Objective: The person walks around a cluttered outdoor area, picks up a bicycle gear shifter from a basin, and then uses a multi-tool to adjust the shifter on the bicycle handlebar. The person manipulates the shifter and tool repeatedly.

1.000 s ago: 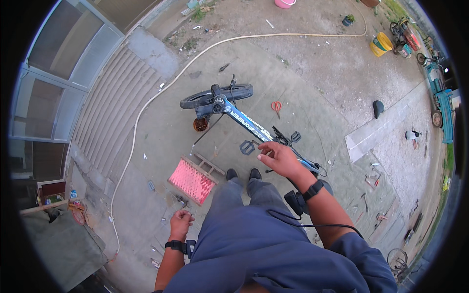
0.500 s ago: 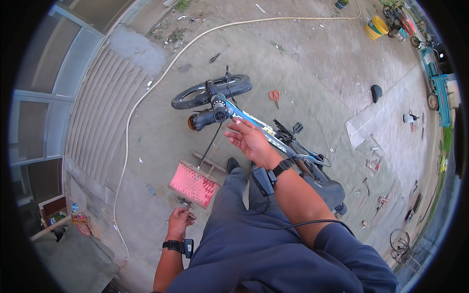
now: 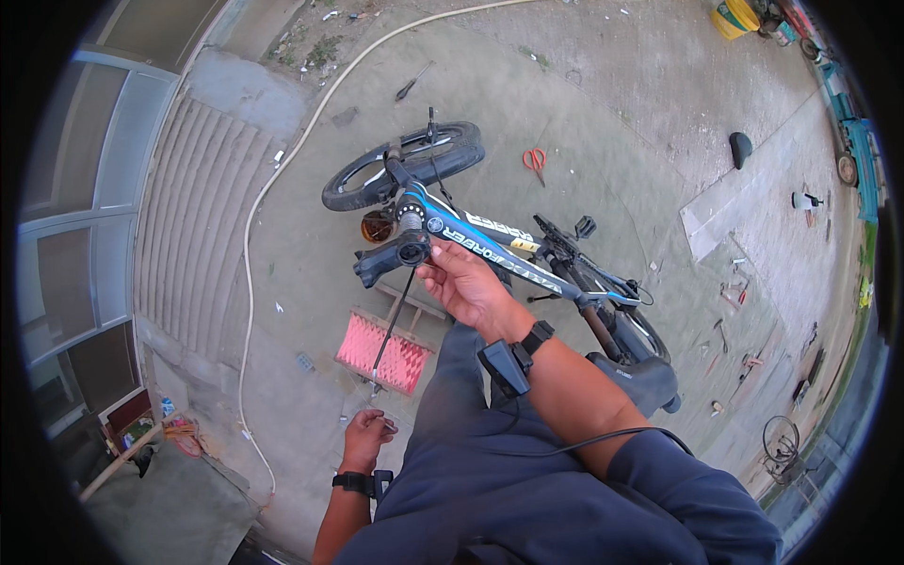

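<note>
White-lettered blue and black bicycle frame (image 3: 509, 265), black front tyre (image 3: 461, 156); pink criss-cross-patterned stool seat (image 3: 406, 362), orange-handled scissors (image 3: 538, 169)

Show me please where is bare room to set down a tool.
Mostly bare: concrete between the red-handled scissors and the black rounded object; also between the hose and the bicycle's front wheel. Crowded: around the handlebar stem by the right hand, and among the scattered tools at far right.

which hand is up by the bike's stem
The right hand, right beside the black stem; the left hand is well away from it, nearer the pink-topped stool.
</note>
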A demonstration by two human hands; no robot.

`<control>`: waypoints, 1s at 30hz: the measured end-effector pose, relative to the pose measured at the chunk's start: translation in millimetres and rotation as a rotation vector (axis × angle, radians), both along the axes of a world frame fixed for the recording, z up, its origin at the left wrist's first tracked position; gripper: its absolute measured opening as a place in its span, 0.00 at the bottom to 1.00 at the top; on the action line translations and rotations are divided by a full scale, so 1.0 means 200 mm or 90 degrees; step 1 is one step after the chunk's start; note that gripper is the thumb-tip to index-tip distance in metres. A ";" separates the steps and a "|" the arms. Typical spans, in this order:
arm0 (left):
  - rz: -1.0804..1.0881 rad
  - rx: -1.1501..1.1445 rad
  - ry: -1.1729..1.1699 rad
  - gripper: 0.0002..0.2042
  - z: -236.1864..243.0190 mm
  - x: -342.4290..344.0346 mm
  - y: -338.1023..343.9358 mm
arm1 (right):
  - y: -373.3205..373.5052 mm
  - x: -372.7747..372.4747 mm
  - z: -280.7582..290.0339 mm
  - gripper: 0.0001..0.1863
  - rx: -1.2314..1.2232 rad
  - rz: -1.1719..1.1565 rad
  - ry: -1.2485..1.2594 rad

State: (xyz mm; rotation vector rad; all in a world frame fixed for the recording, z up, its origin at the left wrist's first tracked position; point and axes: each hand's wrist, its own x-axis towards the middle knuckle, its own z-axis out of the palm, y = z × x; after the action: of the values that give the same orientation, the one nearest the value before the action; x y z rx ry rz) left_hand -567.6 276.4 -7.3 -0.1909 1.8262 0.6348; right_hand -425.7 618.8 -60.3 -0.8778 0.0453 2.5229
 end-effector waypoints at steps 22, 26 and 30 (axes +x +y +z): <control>0.126 0.055 -0.036 0.10 0.02 -0.13 0.29 | 0.00 -0.01 0.02 0.08 0.017 0.008 0.001; 0.158 0.217 -0.056 0.09 0.07 -0.23 0.64 | 0.00 -0.01 0.03 0.08 0.026 0.012 -0.017; 0.074 0.326 -0.021 0.16 0.15 -0.30 0.98 | 0.00 0.00 0.03 0.08 0.039 0.014 -0.016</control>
State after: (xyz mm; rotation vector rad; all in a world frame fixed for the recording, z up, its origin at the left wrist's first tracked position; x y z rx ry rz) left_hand -627.7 472.4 22.3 0.0365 1.5717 1.1491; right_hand -426.1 619.3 -53.7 -0.8893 -0.0491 2.5191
